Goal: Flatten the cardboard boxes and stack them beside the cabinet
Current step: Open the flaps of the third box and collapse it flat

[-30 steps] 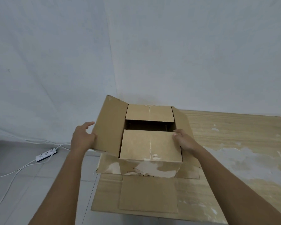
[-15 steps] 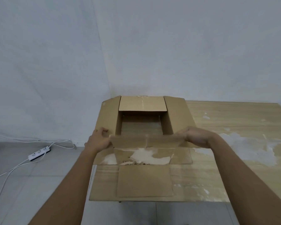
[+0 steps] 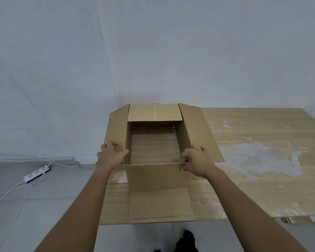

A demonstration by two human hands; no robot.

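An open cardboard box (image 3: 158, 171) stands on the left part of a light wood-grain counter (image 3: 262, 179), close to the corner where two pale walls meet. All of its top flaps are folded outward: the far flap (image 3: 154, 112) leans toward the wall, the left flap (image 3: 116, 128) and the right flap (image 3: 198, 131) spread to either side, and the near flap (image 3: 160, 202) lies flat on the counter toward the person. Looking down through the box, the wood grain of the counter shows inside it. The left hand (image 3: 111, 155) is closed over the box's near left corner, with the thumb reaching toward the inner edge and the fingers curled on the left flap. The right hand (image 3: 196, 160) pinches the top rim of the near wall at its right corner, fingers bunched tight on the cardboard edge. Both bare forearms stretch in from the near side. A patchy white smear (image 3: 258, 159) covers the counter right of the box. On the grey tiled floor to the left lies a white power strip (image 3: 37, 173) with its cable trailing off.
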